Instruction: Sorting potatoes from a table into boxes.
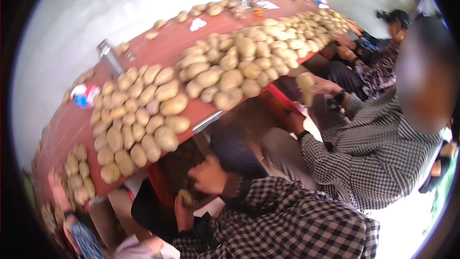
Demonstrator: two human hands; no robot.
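My left hand [184, 213] grips a potato [186, 198] at the lower middle, in front of my checked shirt [287, 219]. My right hand [210, 176] hovers just above and to the right of it, fingers curled; whether it holds something is unclear. Beneath both hands, between my dark-clad knees, is a shadowed red crate [160, 183] with potatoes in it. On the reddish table [158, 48] ahead, a single layer of potatoes [134, 122] lies close to the edge. A larger heap of potatoes [230, 64] is farther right.
Beside me on the right, a co-worker in a checked shirt holds a potato [305, 84] over a red crate [282, 102]. Co-workers' arms [84, 239] reach in from the lower left. A metal flask [109, 57] and a red, white and blue packet [85, 96] stand on the table.
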